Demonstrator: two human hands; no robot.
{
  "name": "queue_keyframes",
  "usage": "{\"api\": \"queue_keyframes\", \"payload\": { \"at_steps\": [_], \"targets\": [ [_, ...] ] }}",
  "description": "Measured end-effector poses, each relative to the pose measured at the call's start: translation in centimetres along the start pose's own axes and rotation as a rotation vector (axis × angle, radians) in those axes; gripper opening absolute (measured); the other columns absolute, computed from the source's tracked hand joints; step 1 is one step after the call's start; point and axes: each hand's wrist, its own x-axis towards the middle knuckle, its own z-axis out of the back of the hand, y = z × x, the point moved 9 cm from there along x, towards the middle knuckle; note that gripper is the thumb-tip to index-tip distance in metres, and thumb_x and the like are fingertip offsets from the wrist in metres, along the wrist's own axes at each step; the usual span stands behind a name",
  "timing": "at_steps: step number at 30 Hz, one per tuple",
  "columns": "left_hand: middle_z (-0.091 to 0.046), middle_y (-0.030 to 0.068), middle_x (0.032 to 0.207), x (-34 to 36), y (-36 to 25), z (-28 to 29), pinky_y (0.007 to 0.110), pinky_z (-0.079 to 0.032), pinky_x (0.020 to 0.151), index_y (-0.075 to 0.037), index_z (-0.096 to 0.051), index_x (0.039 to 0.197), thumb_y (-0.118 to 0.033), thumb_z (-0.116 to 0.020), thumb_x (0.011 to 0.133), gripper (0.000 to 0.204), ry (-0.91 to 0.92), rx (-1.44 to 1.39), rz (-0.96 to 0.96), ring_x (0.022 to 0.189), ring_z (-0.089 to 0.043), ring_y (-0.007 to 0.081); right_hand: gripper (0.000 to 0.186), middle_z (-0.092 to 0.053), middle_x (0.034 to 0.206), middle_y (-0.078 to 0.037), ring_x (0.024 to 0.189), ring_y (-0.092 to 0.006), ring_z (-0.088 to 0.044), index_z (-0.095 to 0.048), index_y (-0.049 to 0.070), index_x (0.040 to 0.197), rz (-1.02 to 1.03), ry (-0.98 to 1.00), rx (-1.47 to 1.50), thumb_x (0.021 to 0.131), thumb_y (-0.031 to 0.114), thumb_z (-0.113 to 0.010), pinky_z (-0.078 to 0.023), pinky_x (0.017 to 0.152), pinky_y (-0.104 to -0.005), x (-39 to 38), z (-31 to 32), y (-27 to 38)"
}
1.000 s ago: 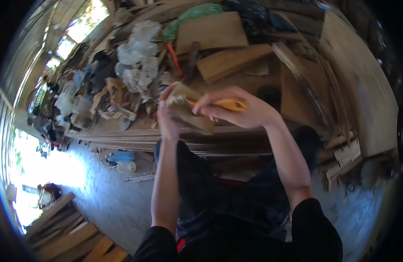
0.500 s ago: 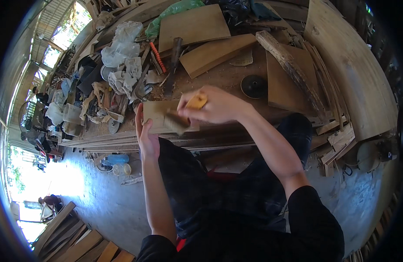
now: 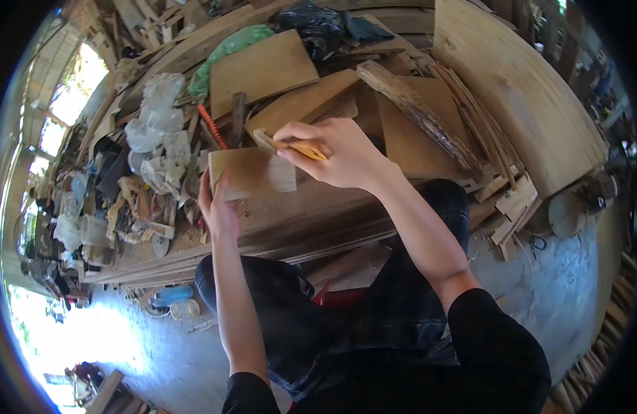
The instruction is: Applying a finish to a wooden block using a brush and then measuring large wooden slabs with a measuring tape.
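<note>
My left hand grips the left end of a light wooden block, thumb on the near face and fingers round the end. The block is held tilted above the front of the workbench. My right hand is closed round the yellow wooden handle of a flat paintbrush. Its pale bristles lie just over the block's top right edge, blurred by motion; whether they touch the wood I cannot tell.
Flat wooden boards and a rough bark-edged stick lie behind my hands. Crumpled clear plastic and scraps crowd the left. A large wooden panel leans at the right. An orange spiral rod lies behind the block.
The brush has gone from the block's near face to above its top right edge, and its handle has turned. The block now shows more of its top. The whole view has shifted.
</note>
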Motion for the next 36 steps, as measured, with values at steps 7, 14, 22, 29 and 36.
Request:
{"api": "queue_keyframes", "payload": {
  "at_steps": [7, 14, 22, 29, 36],
  "targets": [
    [-0.064, 0.0081, 0.133, 1.1, 0.8, 2.6, 0.037, -0.047, 0.105, -0.005, -0.052, 0.143, -0.024, -0.066, 0.102, 0.047, 0.087, -0.074, 0.041, 0.125, -0.059, 0.0207, 0.024, -0.075, 0.088, -0.009, 0.081, -0.0318, -0.072, -0.069, 0.017, 0.117, 0.074, 0.262, 0.018, 0.101, 0.035, -0.064, -0.054, 0.069, -0.044, -0.4, -5.0, 0.8],
    [-0.064, 0.0073, 0.136, 1.4, 0.9, 2.8, 0.034, -0.041, 0.11, -0.004, -0.058, 0.144, -0.033, -0.062, 0.105, 0.049, 0.03, 0.021, 0.005, 0.126, -0.057, 0.0188, 0.025, -0.074, 0.083, -0.01, 0.073, -0.0301, -0.071, -0.071, 0.019, 0.118, 0.051, 0.179, 0.036, 0.104, 0.037, -0.059, -0.055, 0.067, -0.0431, 0.3, -5.9, 0.6],
    [-0.068, 0.0072, 0.132, 1.8, 1.2, 2.9, 0.033, -0.043, 0.109, -0.002, -0.064, 0.138, -0.029, -0.065, 0.104, 0.043, -0.019, 0.108, -0.008, 0.124, -0.06, 0.0174, 0.026, -0.077, 0.096, -0.004, 0.079, -0.021, -0.073, -0.073, 0.022, 0.127, 0.179, 0.342, -0.026, 0.103, 0.028, -0.064, -0.057, 0.065, -0.0351, -0.7, -6.5, 2.6],
    [-0.067, 0.0075, 0.133, 1.6, 1.6, 3.1, 0.033, -0.04, 0.11, -0.001, -0.063, 0.137, -0.035, -0.064, 0.104, 0.048, -0.06, 0.127, 0.006, 0.124, -0.059, 0.0178, 0.029, -0.078, 0.098, -0.004, 0.078, -0.0215, -0.073, -0.072, 0.025, 0.129, 0.099, 0.081, -0.227, 0.1, 0.029, -0.068, -0.056, 0.064, -0.0344, 0.1, -3.9, 1.8],
    [-0.064, 0.009, 0.137, 1.7, 3.7, 3.6, 0.037, -0.04, 0.112, -0.003, -0.059, 0.142, -0.05, -0.046, 0.109, 0.058, -0.03, -0.062, 0.12, 0.126, -0.06, 0.022, 0.029, -0.077, 0.092, -0.005, 0.073, -0.0185, -0.071, -0.073, 0.021, 0.128, 0.093, 0.208, -0.118, 0.102, 0.028, -0.063, -0.055, 0.063, -0.0355, -0.8, -5.4, 2.0]
  ]
}}
